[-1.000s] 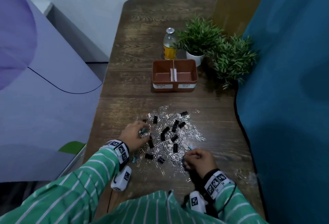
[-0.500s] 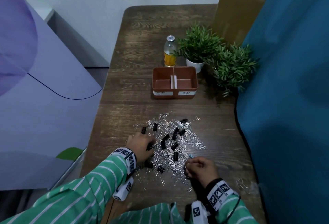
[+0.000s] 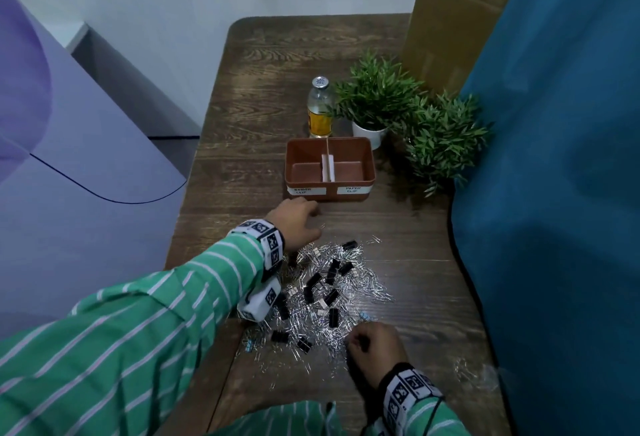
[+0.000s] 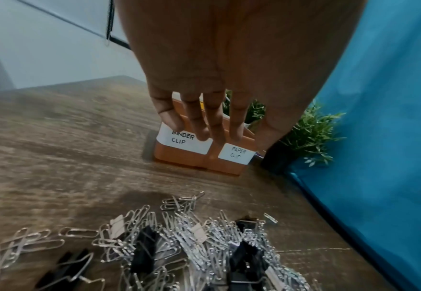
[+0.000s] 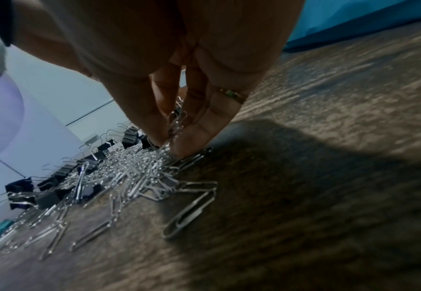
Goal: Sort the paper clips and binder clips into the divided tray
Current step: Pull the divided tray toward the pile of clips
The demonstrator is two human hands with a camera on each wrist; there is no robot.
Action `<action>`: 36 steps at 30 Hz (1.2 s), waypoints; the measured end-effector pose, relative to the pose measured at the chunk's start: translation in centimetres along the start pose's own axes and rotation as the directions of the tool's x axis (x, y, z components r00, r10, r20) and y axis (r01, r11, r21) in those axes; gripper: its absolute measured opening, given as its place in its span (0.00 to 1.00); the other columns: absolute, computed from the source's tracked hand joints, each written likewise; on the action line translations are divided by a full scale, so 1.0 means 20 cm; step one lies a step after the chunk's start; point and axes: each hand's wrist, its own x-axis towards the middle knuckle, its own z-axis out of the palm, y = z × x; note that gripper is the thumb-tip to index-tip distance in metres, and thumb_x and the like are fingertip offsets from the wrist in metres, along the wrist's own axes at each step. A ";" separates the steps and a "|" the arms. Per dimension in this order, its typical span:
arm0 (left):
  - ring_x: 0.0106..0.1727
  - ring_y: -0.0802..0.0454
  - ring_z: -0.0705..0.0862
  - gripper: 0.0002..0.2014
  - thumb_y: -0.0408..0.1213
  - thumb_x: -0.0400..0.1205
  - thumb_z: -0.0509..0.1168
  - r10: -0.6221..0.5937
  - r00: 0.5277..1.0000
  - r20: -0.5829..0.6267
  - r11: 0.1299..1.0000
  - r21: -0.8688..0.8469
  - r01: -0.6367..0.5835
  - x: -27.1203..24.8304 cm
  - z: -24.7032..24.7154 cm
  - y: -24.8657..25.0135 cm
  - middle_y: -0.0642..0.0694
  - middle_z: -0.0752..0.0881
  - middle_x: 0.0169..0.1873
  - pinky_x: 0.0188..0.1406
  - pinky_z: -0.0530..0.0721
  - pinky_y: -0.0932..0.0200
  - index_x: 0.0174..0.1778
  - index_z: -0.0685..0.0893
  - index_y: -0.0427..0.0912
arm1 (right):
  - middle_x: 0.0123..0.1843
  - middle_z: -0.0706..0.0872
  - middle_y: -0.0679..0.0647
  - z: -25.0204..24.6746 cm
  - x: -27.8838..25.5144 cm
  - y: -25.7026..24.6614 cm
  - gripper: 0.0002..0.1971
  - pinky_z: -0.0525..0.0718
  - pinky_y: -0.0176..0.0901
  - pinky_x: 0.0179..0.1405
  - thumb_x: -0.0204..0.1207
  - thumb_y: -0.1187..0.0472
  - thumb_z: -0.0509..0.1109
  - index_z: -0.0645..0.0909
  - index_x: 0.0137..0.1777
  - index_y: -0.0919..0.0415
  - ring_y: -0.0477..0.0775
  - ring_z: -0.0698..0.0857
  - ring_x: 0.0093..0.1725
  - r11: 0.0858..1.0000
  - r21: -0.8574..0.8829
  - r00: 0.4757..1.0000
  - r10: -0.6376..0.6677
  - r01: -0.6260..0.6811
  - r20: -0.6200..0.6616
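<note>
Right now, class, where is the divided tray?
In the head view the divided tray sits mid-table beyond the clip pile, just before the bottle and potted plant.

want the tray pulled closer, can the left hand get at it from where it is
Probably yes: the left hand is open just in front of the tray, with only bare table between them.

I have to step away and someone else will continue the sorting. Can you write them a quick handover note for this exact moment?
Left hand: open, fingers straight, holding nothing visible, just short of the tray's BINDER CLIP side.
Right hand: fingertips pinching paper clips at the near edge of the pile.
Tray: both compartments look empty; PAPER CLIP label is on the right.
Done: apparently nothing sorted yet.
Left: the whole mixed pile of silver paper clips and black binder clips, plus a few strays near the table's right edge.
</note>
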 end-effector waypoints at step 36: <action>0.47 0.44 0.85 0.10 0.42 0.86 0.64 -0.066 0.997 0.041 0.980 0.189 0.057 0.04 -0.11 -0.60 0.45 0.88 0.43 0.47 0.79 0.56 0.54 0.88 0.43 | 0.41 0.83 0.46 0.13 -0.07 0.00 0.10 0.82 0.38 0.34 0.60 0.55 0.82 0.84 0.37 0.52 0.52 0.86 0.38 0.910 -0.406 0.996 -0.077 0.086 0.038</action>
